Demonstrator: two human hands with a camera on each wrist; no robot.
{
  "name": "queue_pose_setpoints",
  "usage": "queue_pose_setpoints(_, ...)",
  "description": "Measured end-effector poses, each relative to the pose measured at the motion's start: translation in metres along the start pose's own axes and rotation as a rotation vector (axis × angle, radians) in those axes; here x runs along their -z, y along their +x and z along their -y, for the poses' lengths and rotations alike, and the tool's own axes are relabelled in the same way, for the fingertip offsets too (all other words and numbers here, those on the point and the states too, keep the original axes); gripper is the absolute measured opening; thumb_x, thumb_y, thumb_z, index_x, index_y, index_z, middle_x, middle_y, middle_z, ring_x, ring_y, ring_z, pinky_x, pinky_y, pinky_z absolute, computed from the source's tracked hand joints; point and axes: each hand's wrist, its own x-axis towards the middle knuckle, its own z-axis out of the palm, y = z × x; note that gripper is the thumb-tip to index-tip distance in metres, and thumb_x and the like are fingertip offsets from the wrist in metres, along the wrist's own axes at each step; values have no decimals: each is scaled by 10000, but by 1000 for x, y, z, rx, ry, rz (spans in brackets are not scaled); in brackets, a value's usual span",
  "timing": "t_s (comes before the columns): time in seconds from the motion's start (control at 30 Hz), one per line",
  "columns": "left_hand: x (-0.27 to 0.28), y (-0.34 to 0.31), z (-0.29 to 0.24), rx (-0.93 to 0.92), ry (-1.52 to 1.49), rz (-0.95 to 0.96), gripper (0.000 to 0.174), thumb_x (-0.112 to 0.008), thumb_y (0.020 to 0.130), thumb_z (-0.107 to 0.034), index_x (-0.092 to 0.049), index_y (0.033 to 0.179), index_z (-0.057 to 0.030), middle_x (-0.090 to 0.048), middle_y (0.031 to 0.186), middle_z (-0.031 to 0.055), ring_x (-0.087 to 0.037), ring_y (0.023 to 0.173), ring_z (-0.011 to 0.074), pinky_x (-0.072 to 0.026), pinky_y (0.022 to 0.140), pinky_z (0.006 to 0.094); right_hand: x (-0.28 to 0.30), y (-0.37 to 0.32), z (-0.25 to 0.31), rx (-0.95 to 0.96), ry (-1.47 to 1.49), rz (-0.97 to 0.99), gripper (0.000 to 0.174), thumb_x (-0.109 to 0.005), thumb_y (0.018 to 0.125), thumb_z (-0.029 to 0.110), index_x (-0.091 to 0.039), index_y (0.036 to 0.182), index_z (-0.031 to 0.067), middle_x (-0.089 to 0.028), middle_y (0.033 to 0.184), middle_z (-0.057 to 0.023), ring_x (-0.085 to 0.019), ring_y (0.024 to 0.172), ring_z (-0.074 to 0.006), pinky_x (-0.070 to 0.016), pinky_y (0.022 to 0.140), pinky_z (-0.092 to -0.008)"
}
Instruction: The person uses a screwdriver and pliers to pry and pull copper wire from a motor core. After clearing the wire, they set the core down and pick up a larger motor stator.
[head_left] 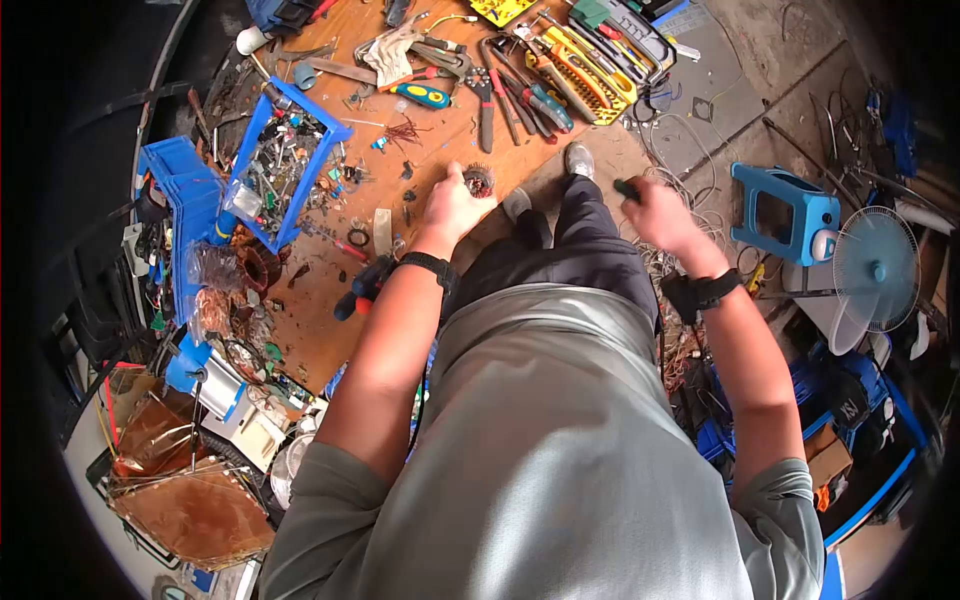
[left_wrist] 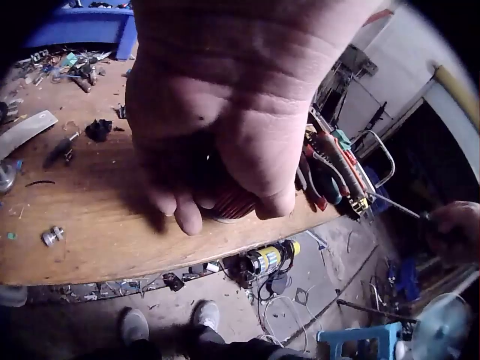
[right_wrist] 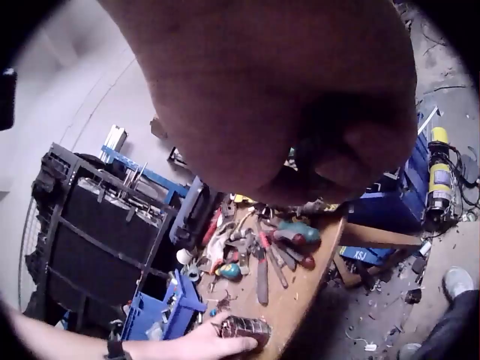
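At the table's edge, my left hand [head_left: 458, 208] grips a motor stator [head_left: 479, 181], a ribbed metal ring with reddish copper inside. The left wrist view shows the fingers and thumb curled over the stator [left_wrist: 236, 202], with the palm hiding much of it. From the right wrist view, its dark ribbed side [right_wrist: 246, 328] shows beside the left thumb. My right hand [head_left: 660, 217] is held out past the table's edge, gripping a screwdriver by its dark green handle [head_left: 627, 190]. The thin metal shaft of the screwdriver [left_wrist: 396, 205] points toward the table in the left wrist view.
Pliers and cutters [head_left: 487, 108] lie beyond the left hand, near a yellow tool case [head_left: 575, 75]. A blue bin [head_left: 318, 118] of small scrap stands at the left. On the floor at right are a blue stool [head_left: 790, 215] and a fan [head_left: 878, 270]; loose cables trail nearby.
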Motion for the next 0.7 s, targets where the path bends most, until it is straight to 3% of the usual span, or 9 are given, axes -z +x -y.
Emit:
queue_pose_setpoints(0.07, -2, -1, -2, 11, 9, 5, 715, -790, 705, -435, -482, 1197, -19, -680, 1027, 296, -669, 997, 432, -535, 876, 494, -21, -1, 9, 96, 30, 65, 445, -587, 855, 245, -575, 1235, 15, -678, 983, -292, -659, 968, -439, -532, 864, -513)
queue_pose_setpoints(0.2, -14, 4, 1, 56, -22, -46, 753, -803, 693, -443, -476, 1225, -24, -682, 1011, 293, -673, 965, 441, -541, 855, 503, -30, 12, 39, 163, 171, -41, 430, -597, 854, 221, -571, 1226, 6, -678, 993, -287, -661, 953, -445, -533, 851, -507)
queue_pose_setpoints(0.27, -17, 4, 0, 78, -60, -52, 773, -820, 675, -430, -474, 1233, -23, -682, 1026, 288, -672, 970, 442, -543, 857, 497, -16, 21, 47, 96, 161, -257, 443, -577, 863, 207, -532, 1247, -10, -672, 995, -285, -660, 940, -436, -534, 829, -509)
queue_pose_setpoints(0.3, -17, 4, 1, 74, -61, -57, 773, -820, 675, -430, -474, 1233, -23, -682, 1026, 288, -672, 970, 442, -543, 857, 497, -12, 33, 40, 202, 149, -380, 462, -560, 870, 188, -487, 1271, -30, -649, 1021, -290, -652, 911, -445, -535, 802, -519)
queue_pose_setpoints(0.37, -18, 6, 4, 61, -83, -39, 783, -830, 664, -425, -472, 1239, -32, -686, 1027, 277, -674, 977, 431, -542, 860, 488, 0, 58, 31, 241, 74, -537, 483, -561, 875, 183, -461, 1295, -32, -619, 1065, -292, -635, 943, -451, -533, 806, -515)
queue_pose_setpoints(0.43, -16, 4, 3, 55, -107, -71, 732, -830, 667, -414, -506, 1199, -30, -691, 1029, 263, -676, 982, 420, -544, 855, 471, 24, 80, 30, 247, -28, -555, 498, -582, 857, 165, -459, 1299, -31, -584, 1142, -270, -599, 1054, -423, -499, 920, -479)
queue_pose_setpoints(0.53, -7, 8, 2, 65, -211, -56, 656, -826, 678, -400, -544, 1138, -25, -690, 1044, 255, -675, 1000, 415, -539, 869, 452, 44, 123, 25, 320, -158, -638, 521, -578, 832, 103, -442, 1321, -20, -556, 1144, -250, -582, 1046, -426, -487, 921, -482)
queue_pose_setpoints(0.63, 6, 7, 4, 143, -783, 183, 322, -716, 842, -202, -544, 1058, -36, -662, 838, 48, -609, 603, 109, -508, 493, 286, 52, 165, 18, 327, -326, -668, 528, -602, 814, 115, -477, 1316, 12, -546, 1180, -219, -544, 1095, -402, -462, 962, -467)
queue_pose_setpoints(0.7, 16, 4, 3, 104, -942, 250, 249, -662, 861, -179, -598, 1033, -11, -633, 777, 32, -510, 515, 87, -448, 421, 271, 55, 169, 22, 313, -436, -697, 500, -630, 803, 153, -530, 1279, 38, -545, 1196, -199, -532, 1107, -393, -464, 955, -455)
